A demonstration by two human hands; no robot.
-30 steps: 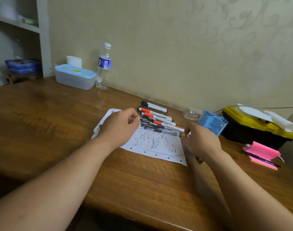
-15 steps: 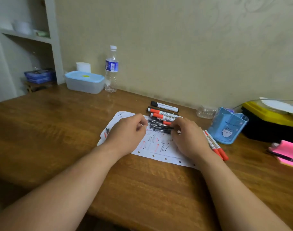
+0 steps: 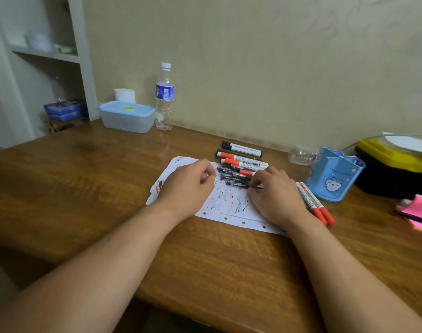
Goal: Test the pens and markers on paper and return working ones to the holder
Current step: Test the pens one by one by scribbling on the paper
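A white sheet of paper (image 3: 229,209) covered in red and black test strokes lies on the wooden desk (image 3: 85,188). At its far edge sits a pile of several black pens (image 3: 232,177) and red-capped whiteboard markers (image 3: 243,163). My right hand (image 3: 276,198) pinches the right end of the nearest black pen (image 3: 237,185). My left hand (image 3: 187,187) rests on the paper, fingers curled by the pile's left end; whether it holds anything is hidden. Two red-tipped markers (image 3: 314,204) lie right of my right hand. The blue pen holder (image 3: 334,179) stands further right.
Against the back wall stand a water bottle (image 3: 164,97) and a blue-lidded plastic box (image 3: 127,116). A yellow and black case (image 3: 392,164) and pink sticky notes (image 3: 419,207) fill the right edge. A crushed clear bottle (image 3: 301,155) lies behind the holder.
My right hand has moved left from beside the holder onto the pen pile and now pinches the nearest black pen. The two red-tipped markers came into view. My left hand stayed put.
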